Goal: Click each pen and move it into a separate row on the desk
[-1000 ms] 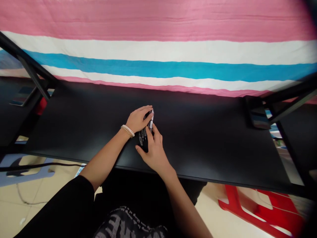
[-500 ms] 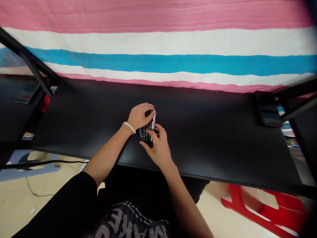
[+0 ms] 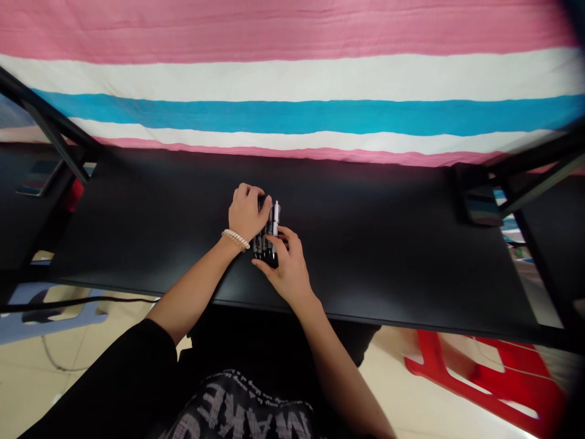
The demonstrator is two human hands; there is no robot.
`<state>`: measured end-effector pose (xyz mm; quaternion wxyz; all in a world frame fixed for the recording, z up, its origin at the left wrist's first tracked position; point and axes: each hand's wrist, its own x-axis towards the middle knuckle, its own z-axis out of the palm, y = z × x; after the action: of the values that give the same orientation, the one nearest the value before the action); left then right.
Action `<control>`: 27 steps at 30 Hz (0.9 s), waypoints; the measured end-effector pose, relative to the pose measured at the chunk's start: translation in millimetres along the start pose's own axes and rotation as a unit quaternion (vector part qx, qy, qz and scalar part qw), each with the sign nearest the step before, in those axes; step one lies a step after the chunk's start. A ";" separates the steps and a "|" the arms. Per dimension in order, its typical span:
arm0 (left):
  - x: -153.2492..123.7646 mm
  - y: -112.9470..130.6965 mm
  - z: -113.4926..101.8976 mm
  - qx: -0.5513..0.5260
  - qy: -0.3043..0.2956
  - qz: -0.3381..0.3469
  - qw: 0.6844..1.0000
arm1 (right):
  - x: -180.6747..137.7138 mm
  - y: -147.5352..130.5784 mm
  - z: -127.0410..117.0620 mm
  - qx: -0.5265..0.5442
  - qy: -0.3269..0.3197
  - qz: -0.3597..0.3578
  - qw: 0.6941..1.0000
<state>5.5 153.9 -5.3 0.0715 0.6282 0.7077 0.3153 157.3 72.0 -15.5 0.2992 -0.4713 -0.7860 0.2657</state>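
A bundle of several dark marker pens (image 3: pixel 266 236), one with a pale barrel, lies lengthwise on the black table (image 3: pixel 388 244) near its front edge. My left hand (image 3: pixel 245 210), with a bead bracelet on the wrist, is curled over the far ends of the pens. My right hand (image 3: pixel 287 266) has its fingers wrapped over the near ends and presses them together. Much of the bundle is hidden under the two hands.
A pink, white and blue striped cloth (image 3: pixel 292 91) hangs behind the table. Black metal frame bars (image 3: pixel 50 131) slant at the left and right ends. A red plastic stool (image 3: pixel 484 381) stands on the floor at lower right. A black cable (image 3: pixel 68 303) runs at lower left.
My left hand has curled from flat fingers into a closed grip over the pens' far ends. My right hand has shifted a little and the pens now lie straighter, pointing away from me.
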 end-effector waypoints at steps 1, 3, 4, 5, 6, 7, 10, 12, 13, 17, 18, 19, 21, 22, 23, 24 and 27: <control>-0.1 0.2 0.5 -0.008 -0.002 0.005 1.000 | 0.0 0.3 0.2 0.001 -0.001 0.002 1.000; 0.4 -0.1 1.4 -0.021 -0.003 0.012 1.000 | 0.1 1.2 0.7 0.003 0.000 0.004 1.000; 0.8 -0.4 1.7 -0.024 -0.004 0.013 1.000 | 0.1 1.6 1.0 0.003 0.002 0.003 1.000; 1.2 -0.7 2.0 -0.024 -0.005 0.013 1.000 | 0.1 2.0 1.3 0.003 0.005 0.002 1.000; 1.7 -1.0 2.2 -0.023 -0.008 0.014 1.000 | 0.1 2.2 1.5 0.003 0.007 0.001 1.000; 2.0 -1.1 2.3 -0.021 -0.010 0.015 1.000 | 0.1 2.4 1.6 0.003 0.008 0.000 1.000; 2.7 -1.7 2.4 -0.012 -0.019 0.025 0.999 | 0.2 2.3 1.5 0.006 0.009 -0.002 1.000; 2.9 -2.4 2.4 -0.008 -0.025 0.035 0.999 | 0.3 2.3 1.0 0.009 0.013 -0.007 1.000; 3.0 -2.8 2.6 -0.008 -0.027 0.039 0.999 | 0.3 2.4 0.6 0.010 0.016 -0.008 1.000; 3.2 -4.1 3.3 -0.013 -0.032 0.039 0.999 | -0.1 2.7 -2.1 0.021 0.021 -0.007 1.000; 3.2 -4.3 3.3 -0.015 -0.032 0.038 0.999 | -0.3 2.7 -3.2 0.027 0.020 -0.006 0.999; 3.2 -4.3 3.2 -0.016 -0.033 0.037 0.999 | -0.5 2.6 -4.6 0.034 0.017 -0.005 0.999; 3.2 -4.3 2.8 -0.020 -0.033 0.036 0.999 | -1.2 2.4 -7.8 0.047 0.010 -0.006 0.999; 3.1 -4.3 2.6 -0.021 -0.033 0.037 0.999 | -1.6 2.5 -9.4 0.053 0.007 -0.008 0.999; 3.1 -4.3 2.4 -0.022 -0.032 0.038 0.999 | -2.1 2.7 -11.0 0.056 0.004 -0.009 0.998; 3.0 -4.3 2.4 -0.021 -0.032 0.039 0.999 | -2.6 3.0 -12.5 0.057 0.004 -0.007 0.998; 2.8 -4.4 2.6 -0.022 -0.030 0.037 0.999 | -3.8 4.2 -15.5 0.056 0.010 0.012 0.998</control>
<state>2.5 157.4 -8.9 0.0950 0.6613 0.6745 0.3142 172.4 72.4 -8.7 0.3296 -0.4660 -0.7612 0.3077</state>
